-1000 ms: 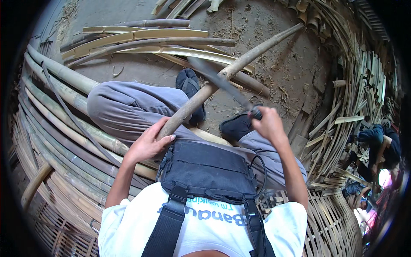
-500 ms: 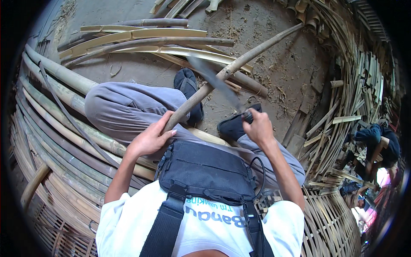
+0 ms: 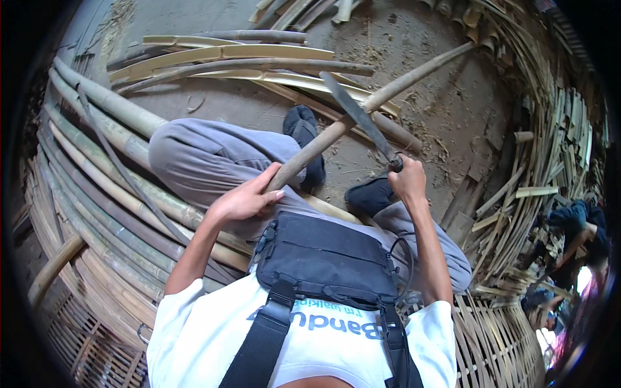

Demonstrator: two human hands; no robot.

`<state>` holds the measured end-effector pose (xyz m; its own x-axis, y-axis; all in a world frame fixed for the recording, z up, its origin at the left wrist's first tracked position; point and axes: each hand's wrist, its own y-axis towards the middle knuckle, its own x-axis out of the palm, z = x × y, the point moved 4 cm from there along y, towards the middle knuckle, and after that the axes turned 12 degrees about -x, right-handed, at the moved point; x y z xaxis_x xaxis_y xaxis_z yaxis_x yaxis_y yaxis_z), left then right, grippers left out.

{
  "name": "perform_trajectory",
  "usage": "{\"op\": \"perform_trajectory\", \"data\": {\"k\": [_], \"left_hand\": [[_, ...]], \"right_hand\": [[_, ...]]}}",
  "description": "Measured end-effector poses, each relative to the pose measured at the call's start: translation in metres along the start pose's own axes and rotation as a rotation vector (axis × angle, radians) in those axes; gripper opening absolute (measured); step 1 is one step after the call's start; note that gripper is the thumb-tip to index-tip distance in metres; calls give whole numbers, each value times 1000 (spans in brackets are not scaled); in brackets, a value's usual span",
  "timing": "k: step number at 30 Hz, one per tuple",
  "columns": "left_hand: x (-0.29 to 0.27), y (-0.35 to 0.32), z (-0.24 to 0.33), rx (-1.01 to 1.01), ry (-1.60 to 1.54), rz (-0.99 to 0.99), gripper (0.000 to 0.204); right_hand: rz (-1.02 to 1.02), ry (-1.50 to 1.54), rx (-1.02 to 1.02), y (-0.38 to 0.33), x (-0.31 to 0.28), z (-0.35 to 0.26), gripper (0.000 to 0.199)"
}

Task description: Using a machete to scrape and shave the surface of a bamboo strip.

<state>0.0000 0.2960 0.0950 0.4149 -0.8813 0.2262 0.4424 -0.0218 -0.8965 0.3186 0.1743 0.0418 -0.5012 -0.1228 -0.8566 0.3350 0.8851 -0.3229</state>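
Closest to me, a black chest pack (image 3: 326, 258) hangs against a white shirt, and both forearms reach out past it. My left hand (image 3: 242, 202) is wrapped around the near end of a long bamboo pole (image 3: 362, 107), fingers curled together over the top and the thumb underneath, bracing it just above the grey-trousered knee (image 3: 207, 158). My right hand (image 3: 409, 181) is closed in a full fist around the handle of a long dark blade (image 3: 359, 116). The blade rises from the fist and lies across the pole about halfway along it; whether the edge is biting in or only resting there I cannot tell. I judge the step in hand to be working the pole's surface with the blade. The next move seems to call for a firm hold at the near end and a stroke directed away from the left hand and the dark shoes (image 3: 304, 129). Beyond lie loose split bamboo strips (image 3: 239, 58) on the dirt floor, with woven bamboo panels (image 3: 498, 343) at the lower right.
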Motion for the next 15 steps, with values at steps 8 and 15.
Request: {"op": "perform_trajectory", "data": {"k": [8,15], "left_hand": [[5,4,2,36,6,-5,37],[2,4,-6,-3,-138,-53,44]], "right_hand": [[-34,37,-43,10,0,15,21],[-124,-46,-209,-1,0,-43,22]]}}
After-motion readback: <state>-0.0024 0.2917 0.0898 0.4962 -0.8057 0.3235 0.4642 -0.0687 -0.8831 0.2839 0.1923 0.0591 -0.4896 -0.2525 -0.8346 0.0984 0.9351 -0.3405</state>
